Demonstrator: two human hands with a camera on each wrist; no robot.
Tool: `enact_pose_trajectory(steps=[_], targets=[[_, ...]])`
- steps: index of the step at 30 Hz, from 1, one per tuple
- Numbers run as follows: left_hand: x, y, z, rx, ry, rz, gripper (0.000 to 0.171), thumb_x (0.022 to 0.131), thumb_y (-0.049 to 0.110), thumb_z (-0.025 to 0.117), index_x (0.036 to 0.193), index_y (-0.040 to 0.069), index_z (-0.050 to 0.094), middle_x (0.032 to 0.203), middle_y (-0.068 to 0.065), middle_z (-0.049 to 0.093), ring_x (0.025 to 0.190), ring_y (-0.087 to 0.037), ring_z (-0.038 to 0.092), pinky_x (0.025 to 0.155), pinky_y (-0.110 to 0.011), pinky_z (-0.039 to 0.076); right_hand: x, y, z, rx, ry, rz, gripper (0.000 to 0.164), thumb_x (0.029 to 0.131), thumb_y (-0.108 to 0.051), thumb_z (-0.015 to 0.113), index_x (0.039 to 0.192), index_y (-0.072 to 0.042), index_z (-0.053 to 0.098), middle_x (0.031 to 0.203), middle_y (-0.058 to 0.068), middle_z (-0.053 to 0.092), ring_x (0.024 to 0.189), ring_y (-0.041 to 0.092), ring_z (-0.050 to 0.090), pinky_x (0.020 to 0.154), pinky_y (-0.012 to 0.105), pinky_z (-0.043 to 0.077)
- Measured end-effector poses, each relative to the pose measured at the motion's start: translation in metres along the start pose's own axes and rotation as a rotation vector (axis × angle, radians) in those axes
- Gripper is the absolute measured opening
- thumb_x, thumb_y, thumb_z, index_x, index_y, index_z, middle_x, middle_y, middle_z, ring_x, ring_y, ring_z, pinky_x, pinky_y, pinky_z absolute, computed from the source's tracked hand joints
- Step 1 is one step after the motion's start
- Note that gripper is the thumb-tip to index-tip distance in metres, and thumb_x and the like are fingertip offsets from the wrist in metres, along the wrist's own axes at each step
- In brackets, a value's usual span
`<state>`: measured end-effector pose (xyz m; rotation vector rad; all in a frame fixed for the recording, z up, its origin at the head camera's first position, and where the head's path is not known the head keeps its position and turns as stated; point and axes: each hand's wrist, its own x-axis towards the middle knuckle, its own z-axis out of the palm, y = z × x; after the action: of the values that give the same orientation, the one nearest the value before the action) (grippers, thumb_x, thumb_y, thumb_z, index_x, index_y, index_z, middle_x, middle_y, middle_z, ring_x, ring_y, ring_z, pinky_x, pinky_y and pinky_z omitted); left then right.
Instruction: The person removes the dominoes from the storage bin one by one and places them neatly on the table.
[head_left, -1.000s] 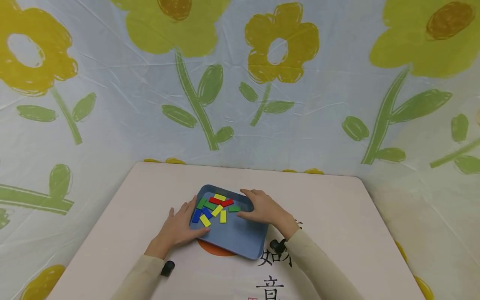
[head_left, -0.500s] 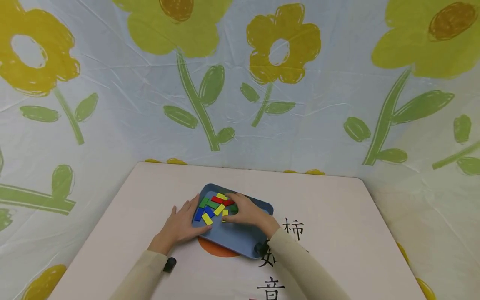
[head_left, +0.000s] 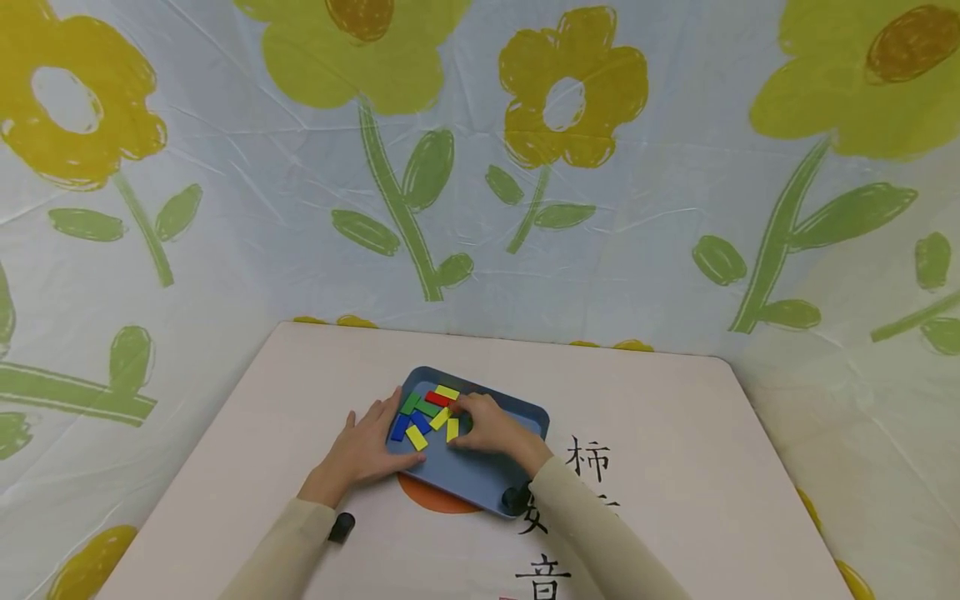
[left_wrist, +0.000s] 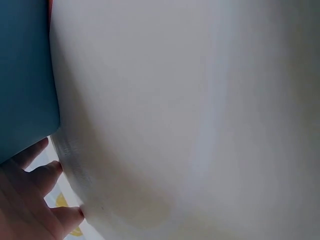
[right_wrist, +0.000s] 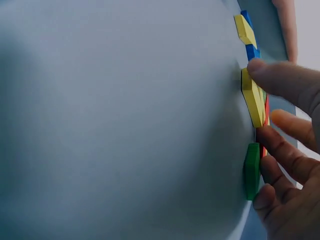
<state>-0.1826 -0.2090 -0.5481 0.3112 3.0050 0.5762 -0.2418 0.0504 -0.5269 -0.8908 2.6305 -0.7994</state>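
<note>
As the head view looks down on a pale table [head_left: 675,467], a blue tray [head_left: 468,483] lies askew there, partly over a printed orange disc [head_left: 433,497]. Flat blocks in red, yellow, green and blue cluster in the tray's left and far part, with two blue blocks [head_left: 401,428] farthest left. The left hand [head_left: 362,450] is spread open along the tray's left side, thumb at its near rim. The right hand [head_left: 491,427] bends over the blocks, its thumb at the near end of the rightmost yellow block [head_left: 452,430].

From the left wrist, parted fingers [left_wrist: 46,176] show just beside the tray's corner.

From the right wrist, the thumb touches that yellow block and curved fingers sit about its other end; whether they pinch it, I cannot tell. A green block [right_wrist: 252,171] lies right beside the outer fingers, apart from the yellow one.
</note>
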Motion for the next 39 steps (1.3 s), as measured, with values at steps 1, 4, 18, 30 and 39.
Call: enact_pose_trajectory(steps=[1, 4, 18, 30, 39], targets=[[0.000, 0.000, 0.000, 0.001, -0.001, 0.001, 0.125, 0.074, 0.087, 0.061, 0.166, 0.015, 0.017, 0.162, -0.016, 0.042, 0.150, -0.040, 0.038, 0.117, -0.078, 0.019, 0.000, 0.000, 0.001, -0.008, 0.004, 0.001, 0.049, 0.088, -0.033, 0.082, 0.129, -0.009, 0.070, 0.129, 0.008, 0.067, 0.121, 0.026, 0.055, 0.108, 0.045, 0.049], [0.001, 0.001, 0.000, 0.002, -0.004, 0.004, 0.126, 0.074, 0.088, 0.061, 0.167, 0.015, 0.016, 0.162, -0.017, 0.042, 0.151, -0.041, 0.037, 0.117, -0.078, 0.019, -0.001, 0.001, 0.002, -0.030, 0.013, 0.006, 0.044, 0.087, -0.032, 0.082, 0.124, -0.010, 0.073, 0.132, 0.008, 0.067, 0.121, 0.028, 0.053, 0.105, 0.045, 0.051], [0.001, 0.003, 0.000, -0.036, -0.008, -0.008, 0.125, 0.073, 0.084, 0.066, 0.166, 0.016, 0.018, 0.161, -0.021, 0.042, 0.151, -0.043, 0.035, 0.118, -0.078, 0.015, -0.003, 0.003, 0.002, -0.014, 0.014, 0.010, 0.041, 0.085, -0.031, 0.084, 0.122, -0.013, 0.076, 0.131, 0.007, 0.068, 0.116, 0.025, 0.051, 0.098, 0.040, 0.050], [0.002, 0.000, -0.001, -0.108, -0.033, -0.016, 0.126, 0.073, 0.081, 0.070, 0.166, 0.016, 0.017, 0.163, -0.022, 0.038, 0.152, -0.047, 0.031, 0.119, -0.077, 0.010, -0.008, 0.002, -0.007, 0.086, 0.027, 0.059, 0.043, 0.087, -0.029, 0.080, 0.127, -0.015, 0.073, 0.136, 0.007, 0.065, 0.127, 0.026, 0.053, 0.109, 0.047, 0.048], [-0.001, -0.010, -0.006, -0.163, -0.058, -0.012, 0.122, 0.074, 0.077, 0.073, 0.166, 0.018, 0.019, 0.166, -0.017, 0.035, 0.153, -0.045, 0.030, 0.122, -0.073, 0.011, -0.029, 0.006, -0.034, 0.192, 0.109, 0.049, 0.044, 0.087, -0.022, 0.079, 0.128, -0.010, 0.070, 0.133, 0.009, 0.067, 0.125, 0.030, 0.059, 0.106, 0.050, 0.052]])
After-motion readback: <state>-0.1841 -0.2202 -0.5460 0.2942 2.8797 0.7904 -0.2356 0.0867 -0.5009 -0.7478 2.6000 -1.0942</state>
